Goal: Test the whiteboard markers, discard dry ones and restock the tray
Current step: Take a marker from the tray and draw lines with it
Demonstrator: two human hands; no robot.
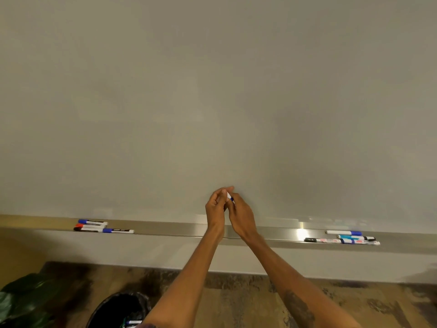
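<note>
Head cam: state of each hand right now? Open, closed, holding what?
Left hand: closed, fingertips pinching the blue marker.
Right hand: closed, gripping the same blue marker; both hands meet on it.

Head-worn camera faces the whiteboard point(212, 91) closely, tilted down.

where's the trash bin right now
In the head view, the black bin stands on the floor at bottom left, beside the green plant and below the left cluster of markers on the tray.
</note>
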